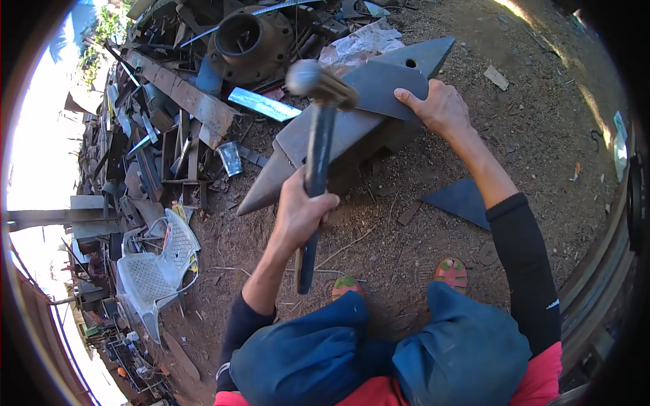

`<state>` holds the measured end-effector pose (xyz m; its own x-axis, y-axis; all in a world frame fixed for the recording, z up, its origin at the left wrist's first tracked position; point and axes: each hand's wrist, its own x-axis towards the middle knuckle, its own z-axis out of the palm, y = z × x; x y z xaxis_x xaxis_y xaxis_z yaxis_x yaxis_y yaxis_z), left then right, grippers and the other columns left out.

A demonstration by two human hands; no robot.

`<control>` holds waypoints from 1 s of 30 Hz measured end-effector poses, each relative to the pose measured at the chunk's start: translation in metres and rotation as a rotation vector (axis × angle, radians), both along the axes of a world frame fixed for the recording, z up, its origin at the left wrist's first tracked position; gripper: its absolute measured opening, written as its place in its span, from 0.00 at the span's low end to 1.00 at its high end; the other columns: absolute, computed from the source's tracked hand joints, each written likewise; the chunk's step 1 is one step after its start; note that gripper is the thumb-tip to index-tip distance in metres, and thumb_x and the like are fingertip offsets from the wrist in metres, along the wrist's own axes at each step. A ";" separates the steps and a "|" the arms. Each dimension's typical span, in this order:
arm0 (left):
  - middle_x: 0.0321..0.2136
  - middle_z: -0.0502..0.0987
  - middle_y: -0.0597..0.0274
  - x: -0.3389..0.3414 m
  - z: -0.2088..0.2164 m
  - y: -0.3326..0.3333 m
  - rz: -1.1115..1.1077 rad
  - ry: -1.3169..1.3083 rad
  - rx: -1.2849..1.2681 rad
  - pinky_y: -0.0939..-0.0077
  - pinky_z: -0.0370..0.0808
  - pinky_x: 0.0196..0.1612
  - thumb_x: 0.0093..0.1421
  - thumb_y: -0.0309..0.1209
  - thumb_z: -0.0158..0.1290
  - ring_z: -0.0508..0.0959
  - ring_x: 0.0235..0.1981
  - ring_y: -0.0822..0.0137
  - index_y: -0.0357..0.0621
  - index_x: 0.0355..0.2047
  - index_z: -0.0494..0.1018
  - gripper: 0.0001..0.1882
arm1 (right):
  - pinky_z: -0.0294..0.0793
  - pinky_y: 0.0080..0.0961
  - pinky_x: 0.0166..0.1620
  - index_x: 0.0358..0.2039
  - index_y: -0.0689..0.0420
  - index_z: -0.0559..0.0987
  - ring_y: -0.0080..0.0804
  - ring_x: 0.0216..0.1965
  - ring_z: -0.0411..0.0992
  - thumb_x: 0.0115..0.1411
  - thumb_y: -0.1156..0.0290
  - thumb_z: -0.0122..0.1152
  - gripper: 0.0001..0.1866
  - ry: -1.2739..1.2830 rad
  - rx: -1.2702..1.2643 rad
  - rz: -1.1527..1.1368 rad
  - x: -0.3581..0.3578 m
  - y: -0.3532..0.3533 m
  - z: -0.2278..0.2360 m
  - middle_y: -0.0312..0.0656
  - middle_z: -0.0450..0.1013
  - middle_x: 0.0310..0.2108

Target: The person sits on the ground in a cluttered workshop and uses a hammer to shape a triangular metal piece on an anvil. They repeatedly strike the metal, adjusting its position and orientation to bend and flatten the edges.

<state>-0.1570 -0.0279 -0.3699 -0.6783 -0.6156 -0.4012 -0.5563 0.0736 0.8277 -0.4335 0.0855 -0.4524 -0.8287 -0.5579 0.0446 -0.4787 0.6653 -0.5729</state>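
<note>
My left hand (300,211) is wrapped round the dark handle of a ball-peen hammer (321,145), held upright with its head raised. The hammer's rounded metal head looks slightly blurred and overlaps the anvil (355,128) from here. That anvil is grey, with its pointed horn toward the near left. A flat dark metal plate (384,84) lies across its top face. My right hand (440,108) grips the plate's right end, thumb on top and the other fingers mostly hidden beneath.
Scrap metal (183,115) heaps up at the left and back, with a round flanged pipe piece (238,35) on it. A broken white plastic chair (152,271) lies at the left. A dark triangular sheet (460,201) rests on the dirt near my right forearm.
</note>
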 end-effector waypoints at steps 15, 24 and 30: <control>0.26 0.75 0.59 -0.015 0.086 0.004 0.091 0.833 -0.702 0.74 0.74 0.22 0.59 0.15 0.55 0.74 0.17 0.71 0.38 0.43 0.68 0.13 | 0.77 0.50 0.48 0.38 0.69 0.82 0.58 0.46 0.78 0.57 0.32 0.58 0.42 -0.195 0.151 0.058 0.008 -0.009 0.000 0.63 0.78 0.41; 0.18 0.73 0.64 0.014 0.008 0.014 0.135 0.364 0.023 0.81 0.70 0.17 0.51 0.18 0.57 0.72 0.13 0.75 0.37 0.36 0.66 0.14 | 0.77 0.50 0.48 0.39 0.69 0.81 0.59 0.44 0.78 0.60 0.36 0.56 0.39 -0.211 0.168 0.068 -0.005 0.005 -0.001 0.62 0.79 0.39; 0.20 0.72 0.68 0.056 -0.023 -0.006 0.180 0.055 -0.148 0.82 0.68 0.19 0.52 0.22 0.60 0.71 0.16 0.78 0.38 0.39 0.69 0.15 | 0.75 0.50 0.45 0.36 0.68 0.81 0.60 0.41 0.78 0.61 0.38 0.56 0.37 -0.260 0.066 0.040 0.008 0.030 -0.009 0.63 0.78 0.35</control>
<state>-0.1013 -0.0342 -0.3930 -0.5708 -0.7778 -0.2631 -0.5257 0.1000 0.8448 -0.4257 0.1154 -0.4619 -0.7844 -0.5853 -0.2051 -0.3478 0.6889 -0.6359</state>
